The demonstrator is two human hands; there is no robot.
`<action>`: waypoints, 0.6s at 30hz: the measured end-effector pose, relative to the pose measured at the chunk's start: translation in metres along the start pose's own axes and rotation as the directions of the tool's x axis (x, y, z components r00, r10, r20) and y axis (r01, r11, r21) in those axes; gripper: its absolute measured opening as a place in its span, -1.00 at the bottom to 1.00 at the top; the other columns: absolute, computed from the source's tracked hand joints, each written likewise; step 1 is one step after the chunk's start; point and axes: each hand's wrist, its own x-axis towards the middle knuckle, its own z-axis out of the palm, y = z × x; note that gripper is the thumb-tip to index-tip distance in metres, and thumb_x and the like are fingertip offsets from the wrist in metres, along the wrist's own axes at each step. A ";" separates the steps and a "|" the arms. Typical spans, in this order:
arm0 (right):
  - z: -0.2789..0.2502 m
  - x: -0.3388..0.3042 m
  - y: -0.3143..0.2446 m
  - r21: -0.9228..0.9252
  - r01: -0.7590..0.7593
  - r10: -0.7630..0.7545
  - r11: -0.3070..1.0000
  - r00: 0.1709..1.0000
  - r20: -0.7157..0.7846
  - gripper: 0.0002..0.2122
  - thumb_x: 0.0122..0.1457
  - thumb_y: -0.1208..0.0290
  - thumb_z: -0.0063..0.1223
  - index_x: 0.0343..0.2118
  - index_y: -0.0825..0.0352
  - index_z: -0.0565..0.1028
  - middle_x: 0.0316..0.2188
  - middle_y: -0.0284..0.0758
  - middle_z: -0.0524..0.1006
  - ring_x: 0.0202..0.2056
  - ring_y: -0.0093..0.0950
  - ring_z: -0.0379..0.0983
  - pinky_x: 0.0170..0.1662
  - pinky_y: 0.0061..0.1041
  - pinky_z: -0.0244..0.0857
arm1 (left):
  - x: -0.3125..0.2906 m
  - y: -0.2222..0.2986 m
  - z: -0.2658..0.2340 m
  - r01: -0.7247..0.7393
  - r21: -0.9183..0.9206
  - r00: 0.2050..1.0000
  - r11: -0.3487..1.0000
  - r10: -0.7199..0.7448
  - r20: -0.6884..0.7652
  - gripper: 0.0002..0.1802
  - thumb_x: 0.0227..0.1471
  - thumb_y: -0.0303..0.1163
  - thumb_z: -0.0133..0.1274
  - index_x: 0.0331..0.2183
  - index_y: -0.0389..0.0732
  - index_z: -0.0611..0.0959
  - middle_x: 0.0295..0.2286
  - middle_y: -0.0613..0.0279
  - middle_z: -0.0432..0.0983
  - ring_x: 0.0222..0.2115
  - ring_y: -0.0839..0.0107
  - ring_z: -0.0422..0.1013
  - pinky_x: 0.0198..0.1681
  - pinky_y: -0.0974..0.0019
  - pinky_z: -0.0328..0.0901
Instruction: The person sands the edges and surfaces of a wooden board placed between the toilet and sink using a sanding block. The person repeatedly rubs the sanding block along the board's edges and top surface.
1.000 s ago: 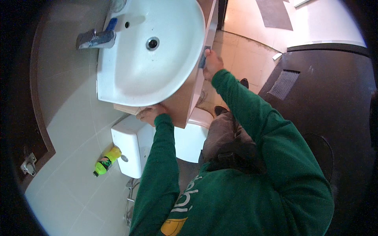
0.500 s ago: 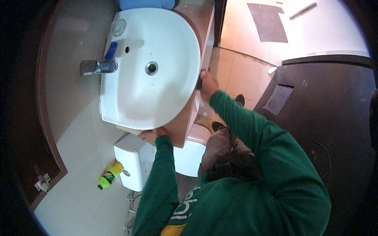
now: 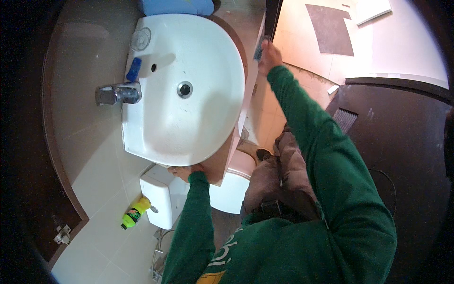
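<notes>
A white washbasin (image 3: 208,123) sits on a brown countertop (image 3: 220,163). My right hand (image 3: 270,57) is closed on a small flat dark-bluish scrubber (image 3: 259,49) at the counter's front edge, beyond the basin's far right. Its exact kind is blurred. At the near end of the counter, my left hand (image 3: 184,172) grips the edge just below the basin's rim, its fingers partly hidden. A chrome tap (image 3: 118,93) stands at the basin's left side, with a blue brush (image 3: 134,69) lying beside it. A clear round dish (image 3: 141,39) sits in the basin's upper left corner.
Below the counter stand a white toilet (image 3: 229,189) and its cistern (image 3: 158,203), with a yellow-green bottle (image 3: 135,214) on the cistern. A blue object (image 3: 177,6) lies past the basin's far end. A dark door (image 3: 397,142) is on the right.
My right hand has moved away along the counter's front edge with the scrubber, from beside the basin's middle to its far end. My left hand stays at the near edge.
</notes>
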 end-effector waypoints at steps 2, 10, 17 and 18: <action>0.025 -0.058 0.024 0.073 -0.062 0.059 0.995 0.997 0.048 -0.69 0.34 0.26 -0.34 -0.21 0.41 0.40 -0.28 -0.09 0.51 -0.25 -0.32 0.41 -0.12 -0.31 0.27 | -0.002 -0.004 -0.001 -0.009 0.005 1.000 1.000 0.009 -0.015 -0.10 -0.08 0.00 0.09 0.05 -0.54 0.21 -0.05 -0.28 0.14 -0.06 -0.14 0.21 -0.05 0.00 0.30; 0.074 -0.295 0.062 0.686 -0.489 0.330 0.539 0.872 0.362 -0.68 0.36 0.23 -0.33 -0.10 0.40 0.35 -0.20 -0.27 0.43 -0.17 -0.46 0.31 -0.01 -0.45 0.20 | -0.004 -0.008 0.013 -0.012 0.000 0.991 1.000 0.012 -0.136 -0.22 0.04 0.02 -0.06 0.05 -0.48 0.28 -0.04 -0.40 0.19 -0.09 -0.18 0.24 -0.07 -0.07 0.27; 0.094 -0.386 0.090 0.575 -0.537 0.380 0.618 0.844 0.379 -0.58 0.34 0.08 -0.30 -0.09 0.40 0.37 -0.24 -0.26 0.43 -0.23 -0.45 0.28 -0.06 -0.45 0.20 | 0.001 0.025 -0.007 -0.173 0.501 0.985 0.848 0.154 0.080 -0.16 0.19 -0.03 -0.30 0.03 -0.79 0.07 -0.06 -0.66 0.11 -0.09 -0.32 0.28 -0.02 -0.02 0.27; 0.094 -0.388 0.085 0.504 -0.548 0.375 0.667 0.832 0.409 -0.60 0.34 0.09 -0.29 -0.09 0.38 0.38 -0.25 -0.27 0.43 -0.24 -0.46 0.29 -0.06 -0.45 0.21 | 0.005 0.017 -0.002 -0.155 0.533 0.988 0.832 0.138 0.072 -0.14 0.18 0.00 -0.30 0.03 -0.79 0.07 -0.06 -0.63 0.12 -0.09 -0.30 0.28 -0.04 -0.01 0.28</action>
